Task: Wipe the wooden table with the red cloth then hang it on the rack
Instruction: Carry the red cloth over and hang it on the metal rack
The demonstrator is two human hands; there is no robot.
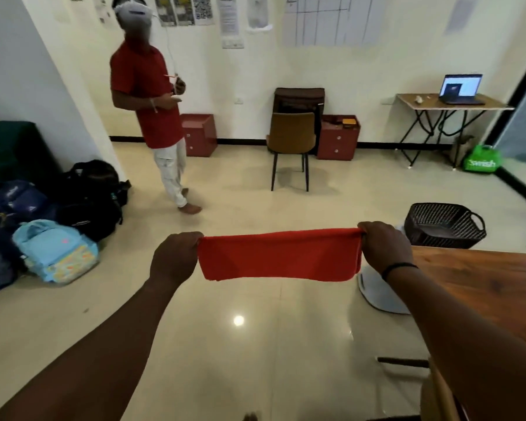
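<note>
I see the red cloth (280,255) stretched between left hand (175,258) and right hand (386,247), both gripping its ends, green bag (482,159) reading "swish"

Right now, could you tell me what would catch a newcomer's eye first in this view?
First, the red cloth, stretched taut in mid-air at the centre between the left hand and the right hand, each closed on one end. Next, a person in a red shirt standing on the shiny floor at upper left. The wooden table shows at the right edge, with a dark basket beyond it.
</note>
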